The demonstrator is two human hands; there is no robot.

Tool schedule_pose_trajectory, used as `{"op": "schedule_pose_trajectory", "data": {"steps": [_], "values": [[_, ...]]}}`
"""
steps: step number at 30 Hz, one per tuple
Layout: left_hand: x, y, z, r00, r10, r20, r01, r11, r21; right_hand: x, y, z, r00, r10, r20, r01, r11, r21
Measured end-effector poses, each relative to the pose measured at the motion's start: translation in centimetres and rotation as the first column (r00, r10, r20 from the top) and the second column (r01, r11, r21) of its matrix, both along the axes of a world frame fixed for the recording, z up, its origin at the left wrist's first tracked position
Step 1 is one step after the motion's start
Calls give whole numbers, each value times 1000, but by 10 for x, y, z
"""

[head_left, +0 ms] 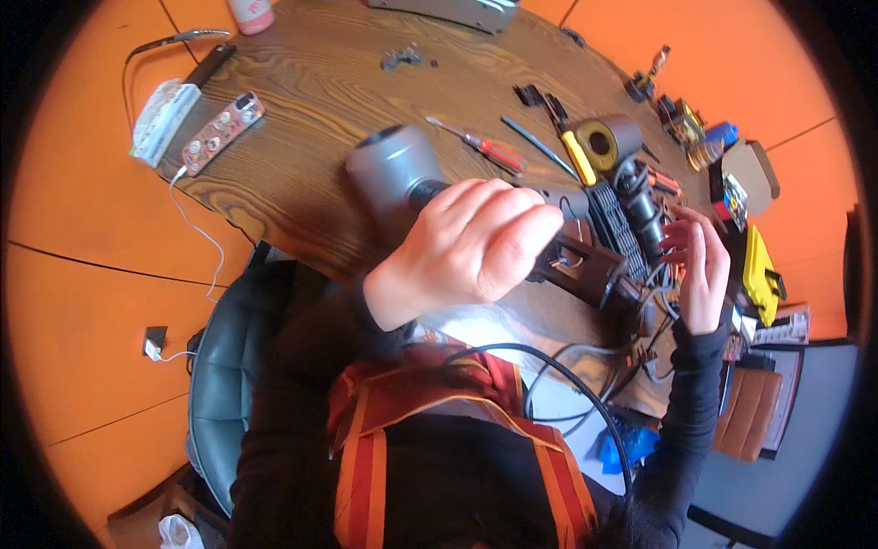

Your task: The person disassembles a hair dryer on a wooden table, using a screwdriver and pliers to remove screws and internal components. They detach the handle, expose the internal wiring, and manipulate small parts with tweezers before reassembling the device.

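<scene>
Over the wooden table [302, 137], left hand [471, 242] grips grey hairdryer [412, 178]; right hand [700, 265] fingers touch wires [663, 279]

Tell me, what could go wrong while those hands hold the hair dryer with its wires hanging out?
The left hand grips the grey hair dryer over the table's edge; if it slips, it may fall. The right hand is among loose wires, which might snag or pull free. The black cord could catch an arm.
</scene>
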State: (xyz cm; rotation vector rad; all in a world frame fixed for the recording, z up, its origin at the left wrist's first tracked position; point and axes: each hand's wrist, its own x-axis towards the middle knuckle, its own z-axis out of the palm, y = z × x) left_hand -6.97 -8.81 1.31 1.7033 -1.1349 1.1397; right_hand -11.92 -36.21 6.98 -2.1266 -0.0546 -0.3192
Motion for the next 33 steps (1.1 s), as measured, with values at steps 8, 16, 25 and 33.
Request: {"op": "schedule_pose_trajectory", "data": {"steps": [8,16,25,33], "values": [[-27,-21,-22,995,-69,77,19,851,525,-75,81,-7,984,161,-72,-177,906,-384],[-45,-30,-55,981,-105,161,7,858,514,-93,87,-40,970,1,-243,-109,896,-431],[-61,-34,-73,993,-7,121,-55,860,508,-91,84,-69,975,93,-202,-151,943,-295],[-70,-15,-70,996,-47,-79,79,877,475,-91,80,-64,951,127,-284,-216,925,-312]]}}
